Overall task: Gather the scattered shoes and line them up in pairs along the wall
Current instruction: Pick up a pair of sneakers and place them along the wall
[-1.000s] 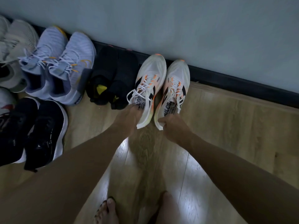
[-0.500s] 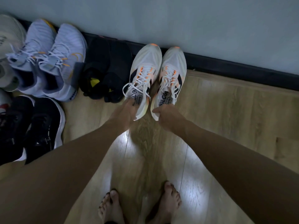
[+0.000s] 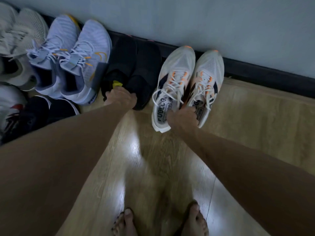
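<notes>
Two pairs need squaring: the left hand (image 3: 120, 97) closes its grip on the heels of the black slip-on shoes (image 3: 134, 72); the right hand (image 3: 183, 116) pinches the white-and-orange mesh trainers (image 3: 189, 82). Push toes flush to the dark skirting board (image 3: 265, 74).

White trainers (image 3: 187, 79) carry orange and navy accents. Black shoes (image 3: 134, 68) sit by pale lilac trainers (image 3: 73, 57) with yellow marks.
</notes>
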`<action>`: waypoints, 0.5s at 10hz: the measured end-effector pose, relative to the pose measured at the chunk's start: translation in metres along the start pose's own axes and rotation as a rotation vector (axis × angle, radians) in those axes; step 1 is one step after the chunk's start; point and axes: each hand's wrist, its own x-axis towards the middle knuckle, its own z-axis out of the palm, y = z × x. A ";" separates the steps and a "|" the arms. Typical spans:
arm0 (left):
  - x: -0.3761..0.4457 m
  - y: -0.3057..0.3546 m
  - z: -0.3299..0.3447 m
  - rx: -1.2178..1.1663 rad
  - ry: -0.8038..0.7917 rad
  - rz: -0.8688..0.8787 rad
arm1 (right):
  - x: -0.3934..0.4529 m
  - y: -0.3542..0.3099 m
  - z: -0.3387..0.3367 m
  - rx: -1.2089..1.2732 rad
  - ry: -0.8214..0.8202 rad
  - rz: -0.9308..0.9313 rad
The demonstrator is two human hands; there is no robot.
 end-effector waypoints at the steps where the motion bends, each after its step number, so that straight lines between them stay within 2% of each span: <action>1: 0.012 -0.019 -0.003 -0.016 0.087 0.011 | 0.011 0.006 0.002 -0.016 0.081 -0.038; 2: 0.013 -0.026 0.000 -0.025 0.171 -0.039 | 0.012 0.006 -0.002 -0.053 0.072 -0.003; 3: 0.016 -0.025 0.006 -0.019 0.171 -0.059 | 0.014 -0.003 -0.009 0.044 0.090 0.071; 4: 0.019 -0.012 0.013 -0.100 0.080 -0.065 | 0.023 -0.006 -0.005 0.045 0.065 0.133; 5: 0.026 -0.009 0.019 -0.100 0.101 -0.093 | 0.023 -0.005 0.000 0.016 0.066 0.090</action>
